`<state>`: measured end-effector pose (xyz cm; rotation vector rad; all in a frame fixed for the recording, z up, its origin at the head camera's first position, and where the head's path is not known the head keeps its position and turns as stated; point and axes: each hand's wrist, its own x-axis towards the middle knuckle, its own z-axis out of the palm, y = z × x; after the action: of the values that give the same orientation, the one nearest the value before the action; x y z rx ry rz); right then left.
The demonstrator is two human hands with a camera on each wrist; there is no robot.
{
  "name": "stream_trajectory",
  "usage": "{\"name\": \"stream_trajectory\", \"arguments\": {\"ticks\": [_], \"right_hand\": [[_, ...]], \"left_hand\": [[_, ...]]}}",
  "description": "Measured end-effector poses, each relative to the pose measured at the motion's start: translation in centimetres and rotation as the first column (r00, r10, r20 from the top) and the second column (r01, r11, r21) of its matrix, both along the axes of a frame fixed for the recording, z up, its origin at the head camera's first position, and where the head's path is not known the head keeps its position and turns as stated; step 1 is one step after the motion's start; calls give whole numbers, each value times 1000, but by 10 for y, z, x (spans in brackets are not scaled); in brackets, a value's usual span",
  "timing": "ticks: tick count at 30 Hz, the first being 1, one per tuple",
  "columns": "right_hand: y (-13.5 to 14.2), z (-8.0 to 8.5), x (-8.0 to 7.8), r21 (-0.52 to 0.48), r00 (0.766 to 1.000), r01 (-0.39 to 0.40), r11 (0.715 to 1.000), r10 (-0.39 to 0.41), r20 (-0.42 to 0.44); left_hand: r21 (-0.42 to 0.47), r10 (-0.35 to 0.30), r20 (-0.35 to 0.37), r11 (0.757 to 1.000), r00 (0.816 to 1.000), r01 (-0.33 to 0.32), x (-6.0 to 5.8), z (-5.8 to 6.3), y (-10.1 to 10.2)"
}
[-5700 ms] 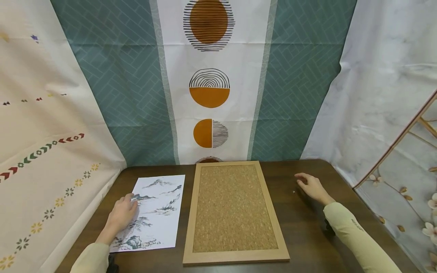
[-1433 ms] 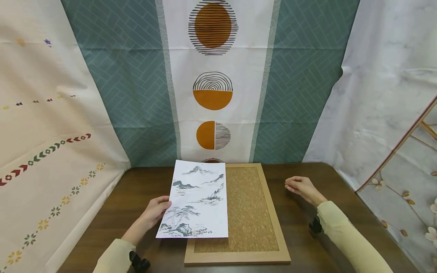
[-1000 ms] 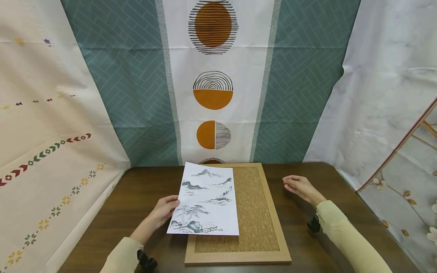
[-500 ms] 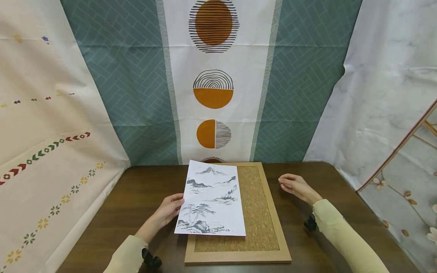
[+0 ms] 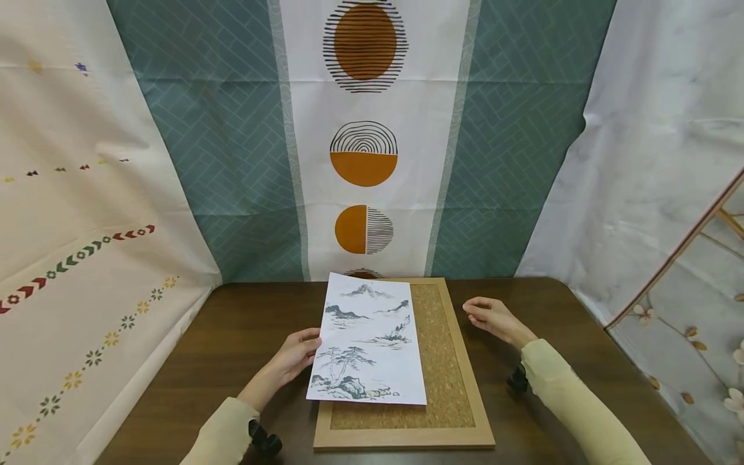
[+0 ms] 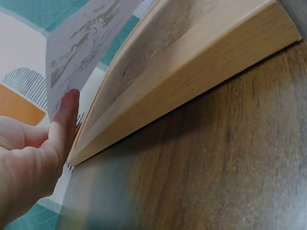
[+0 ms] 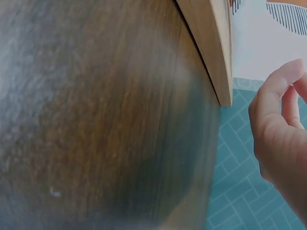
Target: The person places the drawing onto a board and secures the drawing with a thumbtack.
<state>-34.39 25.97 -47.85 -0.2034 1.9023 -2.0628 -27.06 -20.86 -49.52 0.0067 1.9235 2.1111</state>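
Note:
My left hand [image 5: 296, 355] pinches the left edge of a white sheet of paper [image 5: 372, 342] printed with an ink landscape. In the left wrist view the thumb lies on the face of the paper [image 6: 86, 48], which is raised over the cork board [image 6: 158, 91]. The wood-framed cork board [image 5: 453, 387] lies flat, its left part covered by the sheet. To the right of the board, my right hand [image 5: 496, 320] is above the table with thumb and fingertips together. A tiny shiny pin [image 7: 291, 86] barely shows between them, mostly hidden by the fingers.
The dark wooden table [image 5: 232, 329] carries the board at its middle. A patterned curtain [image 5: 360, 194] hangs right behind the table's back edge. Cloths [image 5: 116, 290] close off the left side and, with a floral print [image 5: 651, 258], the right.
Left hand has taken the paper from the table's left up over the board and keeps shifting it right. The small shiny thing is gone from the table; the right hand, fingers pinched, has moved left.

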Motion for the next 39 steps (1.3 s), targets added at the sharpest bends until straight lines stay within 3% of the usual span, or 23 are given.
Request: {"name": "stream_trajectory", "arguments": {"ticks": [7,28,39], "right_hand": [[-8,2,1,7,1000,27,1000,-26,-13],[-33,7,-4,54,1000,25,998,-26,11],[-48,3,-13,113,1000,-5,994,7,-16]], "left_hand": [[5,-34,-6,999,999,34,1,-2,6],[3,-19,24,1000,1000,19,-1,-7,26],[-22,-93,2,995,996,93,0,-7,35]]}}
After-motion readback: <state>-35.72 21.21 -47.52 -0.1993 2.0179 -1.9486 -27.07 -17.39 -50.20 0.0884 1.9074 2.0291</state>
